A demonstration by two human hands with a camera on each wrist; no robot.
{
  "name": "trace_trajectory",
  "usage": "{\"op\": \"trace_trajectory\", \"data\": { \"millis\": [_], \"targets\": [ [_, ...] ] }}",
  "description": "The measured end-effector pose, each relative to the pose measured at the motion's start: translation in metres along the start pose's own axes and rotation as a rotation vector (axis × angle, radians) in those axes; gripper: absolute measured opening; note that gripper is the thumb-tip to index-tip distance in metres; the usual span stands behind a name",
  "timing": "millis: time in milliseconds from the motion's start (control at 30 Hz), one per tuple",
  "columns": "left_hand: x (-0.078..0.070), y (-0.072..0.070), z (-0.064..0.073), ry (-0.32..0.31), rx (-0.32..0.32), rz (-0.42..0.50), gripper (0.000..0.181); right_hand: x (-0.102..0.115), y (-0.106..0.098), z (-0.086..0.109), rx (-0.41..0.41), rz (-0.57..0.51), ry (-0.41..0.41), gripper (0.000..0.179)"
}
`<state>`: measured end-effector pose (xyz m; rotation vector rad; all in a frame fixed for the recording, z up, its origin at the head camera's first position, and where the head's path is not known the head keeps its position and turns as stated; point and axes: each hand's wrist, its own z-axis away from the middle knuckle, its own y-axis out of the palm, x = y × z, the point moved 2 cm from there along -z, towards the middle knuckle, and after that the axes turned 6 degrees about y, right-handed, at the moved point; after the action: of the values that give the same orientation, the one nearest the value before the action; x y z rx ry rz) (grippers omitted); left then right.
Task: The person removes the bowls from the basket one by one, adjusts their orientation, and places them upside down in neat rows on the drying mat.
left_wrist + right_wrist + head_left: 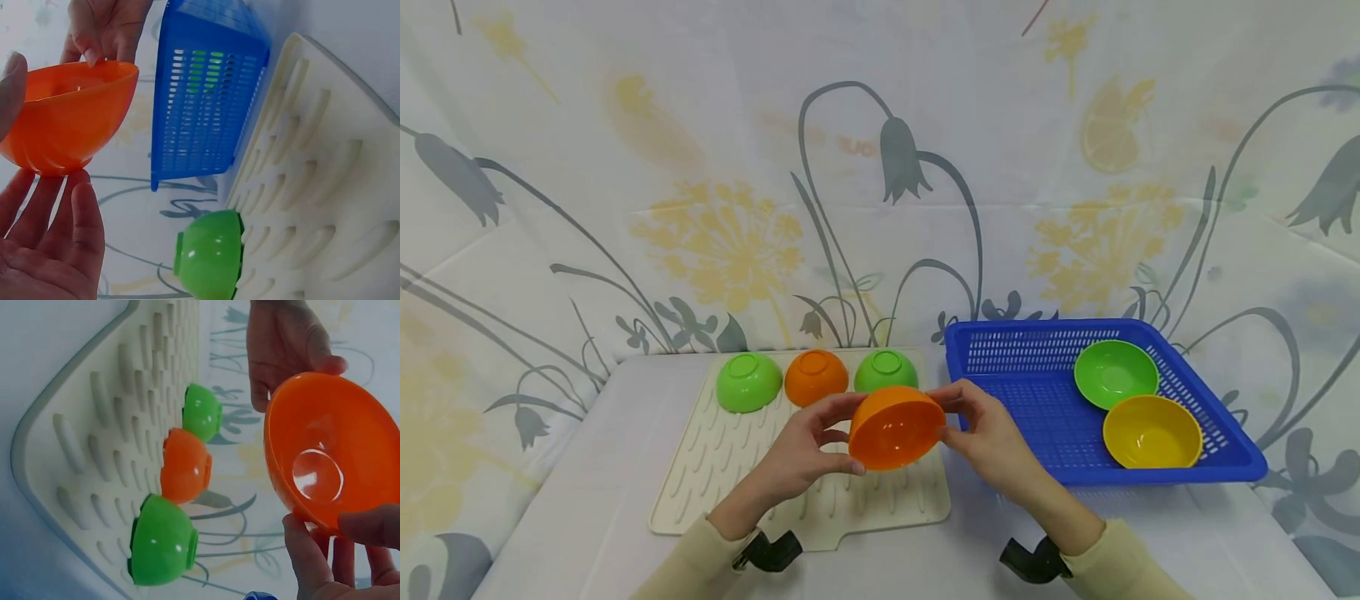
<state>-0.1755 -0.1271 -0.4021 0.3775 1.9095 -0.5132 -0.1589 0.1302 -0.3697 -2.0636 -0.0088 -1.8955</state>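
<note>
Both hands hold an orange bowl (897,429) up above the mat, its opening tilted toward the head camera. On its left side the left hand (808,446) grips it, thumb at the rim and fingers against the outside. The right hand (988,433) pinches the opposite side, as the right wrist view also shows, with the thumb over the rim of the bowl (337,450). Behind the hands, a green bowl (748,382), another orange bowl (816,377) and a second green bowl (886,370) stand upside down in a row on the cream drying mat (700,492).
To the right sits a blue plastic basket (1022,417) with perforated walls. Inside it, at its right end, are a green bowl (1116,373) and a yellow bowl (1152,432), both facing up. A flower-printed cloth (880,250) hangs behind the white table (595,500).
</note>
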Motion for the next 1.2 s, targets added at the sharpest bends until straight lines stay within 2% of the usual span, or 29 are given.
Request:
{"op": "trace_trajectory", "data": {
  "millis": [133, 300, 400, 500, 600, 767, 967, 1200],
  "targets": [
    [-0.002, -0.002, 0.001, 0.008, -0.015, -0.055, 0.069, -0.001, -0.001, 0.001, 0.04, -0.025, 0.03, 0.038],
    [-0.004, -0.005, 0.002, 0.021, -0.053, -0.144, 0.075, -0.005, 0.0, 0.0, 0.107, -0.058, 0.046, 0.049],
    [-0.005, -0.008, 0.003, 0.032, -0.062, -0.199, 0.075, -0.006, 0.0, -0.001, 0.136, -0.045, 0.045, 0.055],
    [-0.006, -0.009, 0.003, 0.07, -0.055, -0.263, 0.075, -0.006, 0.001, 0.0, 0.164, -0.018, 0.063, 0.057],
    [-0.008, -0.009, 0.004, 0.116, -0.04, -0.317, 0.075, -0.005, 0.003, 0.0, 0.161, 0.014, 0.093, 0.055],
    [-0.009, -0.005, 0.004, 0.17, -0.009, -0.377, 0.074, -0.004, 0.009, 0.0, 0.096, 0.039, 0.155, 0.054],
    [-0.012, 0.0, 0.004, 0.187, 0.015, -0.394, 0.074, -0.005, 0.014, 0.0, 0.05, -0.002, 0.203, 0.052],
    [-0.008, 0.001, 0.005, 0.195, 0.018, -0.311, 0.077, -0.005, 0.012, 0.001, 0.102, -0.028, 0.18, 0.055]
  ]
}}
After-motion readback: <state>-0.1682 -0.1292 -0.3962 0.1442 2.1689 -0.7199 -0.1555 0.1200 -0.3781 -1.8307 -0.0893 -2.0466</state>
